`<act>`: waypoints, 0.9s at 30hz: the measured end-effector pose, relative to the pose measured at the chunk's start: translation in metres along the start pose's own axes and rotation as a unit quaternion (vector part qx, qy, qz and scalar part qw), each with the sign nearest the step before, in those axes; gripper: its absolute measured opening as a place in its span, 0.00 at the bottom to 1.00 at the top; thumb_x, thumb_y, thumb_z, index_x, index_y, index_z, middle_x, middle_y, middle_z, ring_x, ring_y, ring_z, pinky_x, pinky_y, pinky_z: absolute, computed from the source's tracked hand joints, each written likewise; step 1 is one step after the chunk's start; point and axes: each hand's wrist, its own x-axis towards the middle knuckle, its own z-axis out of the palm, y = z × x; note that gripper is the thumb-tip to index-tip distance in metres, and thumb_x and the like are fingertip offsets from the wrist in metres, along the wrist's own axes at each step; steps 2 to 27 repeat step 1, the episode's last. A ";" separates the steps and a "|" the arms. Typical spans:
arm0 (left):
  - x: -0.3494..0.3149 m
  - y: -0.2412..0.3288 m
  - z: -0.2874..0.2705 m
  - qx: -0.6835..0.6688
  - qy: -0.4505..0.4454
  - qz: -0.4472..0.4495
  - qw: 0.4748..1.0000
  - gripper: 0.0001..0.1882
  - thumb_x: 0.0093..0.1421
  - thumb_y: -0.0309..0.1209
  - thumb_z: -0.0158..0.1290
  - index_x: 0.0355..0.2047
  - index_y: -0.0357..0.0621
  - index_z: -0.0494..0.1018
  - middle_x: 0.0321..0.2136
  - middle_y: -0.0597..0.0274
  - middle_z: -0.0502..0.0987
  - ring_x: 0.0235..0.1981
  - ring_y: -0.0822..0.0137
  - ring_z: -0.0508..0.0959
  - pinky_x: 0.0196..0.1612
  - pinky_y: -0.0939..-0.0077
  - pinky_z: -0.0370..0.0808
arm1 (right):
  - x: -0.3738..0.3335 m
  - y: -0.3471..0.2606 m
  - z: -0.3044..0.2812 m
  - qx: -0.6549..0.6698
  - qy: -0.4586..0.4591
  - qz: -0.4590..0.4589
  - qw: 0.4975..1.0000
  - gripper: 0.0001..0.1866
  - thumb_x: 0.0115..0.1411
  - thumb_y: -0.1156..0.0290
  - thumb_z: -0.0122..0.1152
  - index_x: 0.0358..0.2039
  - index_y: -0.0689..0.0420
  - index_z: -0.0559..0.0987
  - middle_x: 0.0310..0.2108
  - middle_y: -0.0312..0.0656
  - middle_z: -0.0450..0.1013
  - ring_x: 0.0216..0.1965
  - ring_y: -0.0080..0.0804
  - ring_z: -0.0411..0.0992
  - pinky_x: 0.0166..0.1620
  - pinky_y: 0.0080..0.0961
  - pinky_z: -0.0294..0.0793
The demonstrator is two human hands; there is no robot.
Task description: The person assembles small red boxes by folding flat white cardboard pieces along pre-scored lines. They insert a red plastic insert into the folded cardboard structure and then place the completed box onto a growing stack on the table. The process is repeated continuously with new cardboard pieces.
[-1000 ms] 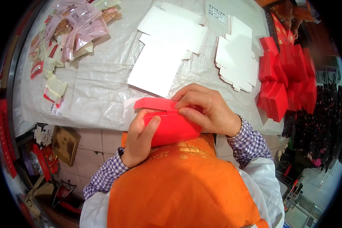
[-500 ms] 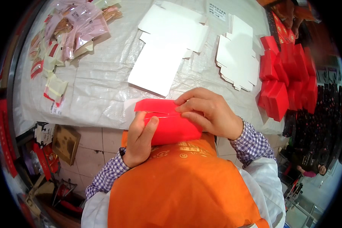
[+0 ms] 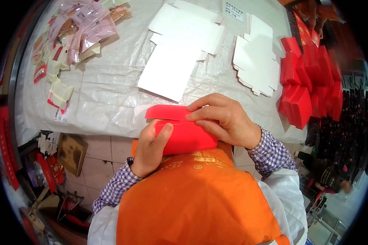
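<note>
A red cardboard box [image 3: 188, 139] sits between my two hands at the table's near edge, close against my orange apron [image 3: 192, 196]. Its upper red flap stands a little apart from the body, leaving a narrow gap along the seam. My left hand [image 3: 151, 143] grips the box's left end, thumb on the front face and the fingers hidden behind it. On the right, my right hand [image 3: 223, 120] pinches the flap and the box's top edge with bent fingers. A white flap pokes out at the box's left side.
Flat white box blanks [image 3: 173, 53] lie beyond my hands, with another stack [image 3: 253, 57] to their right. Folded red boxes [image 3: 310, 81] are piled at the table's right edge. Wrapped packets [image 3: 77, 32] heap at the far left. Another person's hand [image 3: 313, 22] shows at the far right.
My hands and the red box have barely moved; the flap sits slightly higher and my left thumb has shifted a little to the right.
</note>
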 end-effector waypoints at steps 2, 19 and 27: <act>0.000 -0.005 -0.005 0.023 -0.012 0.000 1.000 0.19 0.73 0.36 0.49 0.56 0.33 0.70 0.45 0.59 0.77 0.45 0.74 0.74 0.51 0.77 0.71 | 0.000 0.000 0.000 0.000 0.000 0.000 1.000 0.13 0.60 0.79 0.65 0.45 0.57 0.85 0.47 0.45 0.78 0.47 0.40 0.78 0.48 0.30 0.79; 0.000 -0.005 -0.005 0.023 -0.012 0.000 1.000 0.19 0.73 0.36 0.49 0.56 0.33 0.70 0.45 0.59 0.77 0.45 0.74 0.74 0.51 0.77 0.71 | 0.000 0.000 0.000 0.000 0.000 0.000 1.000 0.13 0.60 0.79 0.65 0.45 0.57 0.85 0.47 0.45 0.78 0.47 0.40 0.78 0.48 0.30 0.79; 0.000 -0.005 -0.005 0.023 -0.012 0.000 1.000 0.19 0.73 0.36 0.49 0.56 0.33 0.70 0.45 0.59 0.77 0.45 0.74 0.74 0.51 0.77 0.71 | 0.000 0.000 0.000 0.000 0.000 0.000 1.000 0.13 0.60 0.79 0.65 0.45 0.57 0.85 0.47 0.45 0.78 0.47 0.40 0.78 0.48 0.30 0.79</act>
